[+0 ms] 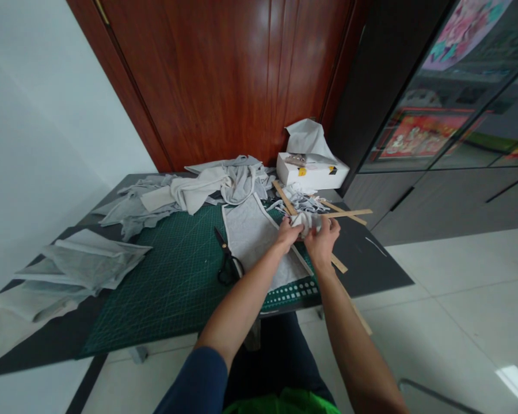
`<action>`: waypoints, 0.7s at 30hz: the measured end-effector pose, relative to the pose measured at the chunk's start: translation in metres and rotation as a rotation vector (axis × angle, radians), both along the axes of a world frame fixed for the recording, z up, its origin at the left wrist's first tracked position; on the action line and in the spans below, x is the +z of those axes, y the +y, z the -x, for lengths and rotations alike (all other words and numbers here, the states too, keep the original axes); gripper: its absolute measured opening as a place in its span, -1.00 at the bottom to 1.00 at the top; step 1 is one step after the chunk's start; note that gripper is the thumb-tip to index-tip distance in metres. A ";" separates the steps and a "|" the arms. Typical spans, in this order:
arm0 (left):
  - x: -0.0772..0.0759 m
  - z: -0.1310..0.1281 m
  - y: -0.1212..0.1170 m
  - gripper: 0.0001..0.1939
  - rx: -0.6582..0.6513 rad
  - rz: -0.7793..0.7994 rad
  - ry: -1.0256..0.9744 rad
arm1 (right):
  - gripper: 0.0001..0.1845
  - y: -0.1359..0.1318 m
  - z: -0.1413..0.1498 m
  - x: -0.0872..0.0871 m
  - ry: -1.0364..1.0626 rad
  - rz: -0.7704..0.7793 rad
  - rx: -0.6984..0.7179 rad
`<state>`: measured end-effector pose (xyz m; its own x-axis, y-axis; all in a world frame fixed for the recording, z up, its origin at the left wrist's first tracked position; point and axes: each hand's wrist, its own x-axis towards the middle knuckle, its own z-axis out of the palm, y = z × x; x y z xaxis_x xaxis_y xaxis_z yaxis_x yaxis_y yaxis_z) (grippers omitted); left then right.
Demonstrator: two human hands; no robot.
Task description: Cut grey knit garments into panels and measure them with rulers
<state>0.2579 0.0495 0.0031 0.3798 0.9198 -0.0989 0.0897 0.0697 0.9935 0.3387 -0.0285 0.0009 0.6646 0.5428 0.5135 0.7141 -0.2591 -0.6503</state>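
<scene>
My left hand (287,234) and my right hand (323,238) are close together over the right side of a green cutting mat (172,270). Both are closed on a small bundle of white-grey fabric (307,221) held between them. Under my hands lies a flat grey fabric panel with a pale border (254,236). Black scissors (227,261) lie on the mat just left of that panel, untouched. A long wooden ruler (285,198) runs diagonally beneath my hands.
Heaps of grey and white cloth (198,190) cover the back of the dark table (371,259); folded grey pieces (86,259) lie at the left. A white tissue box (313,169) stands at the back right, fabric scraps (297,202) before it. A wooden door stands behind.
</scene>
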 end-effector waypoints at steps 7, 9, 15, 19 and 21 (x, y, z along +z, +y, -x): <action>-0.006 -0.020 0.004 -0.74 -0.092 -0.064 0.135 | -0.62 -0.004 -0.012 -0.020 -0.117 0.308 -0.017; -0.003 -0.012 0.008 -0.79 -0.140 -0.120 0.174 | -0.60 -0.003 -0.011 -0.023 -0.094 0.317 -0.046; 0.018 0.042 0.016 -0.87 -0.079 -0.409 0.355 | -0.46 0.006 0.019 -0.011 -0.178 0.088 -0.030; 0.030 0.108 0.017 -0.85 0.020 -0.444 0.590 | -0.57 0.017 0.064 -0.011 -0.216 0.093 0.309; 0.031 0.146 0.016 -0.87 0.108 -0.410 0.720 | -0.58 0.022 0.088 -0.014 -0.195 0.127 0.424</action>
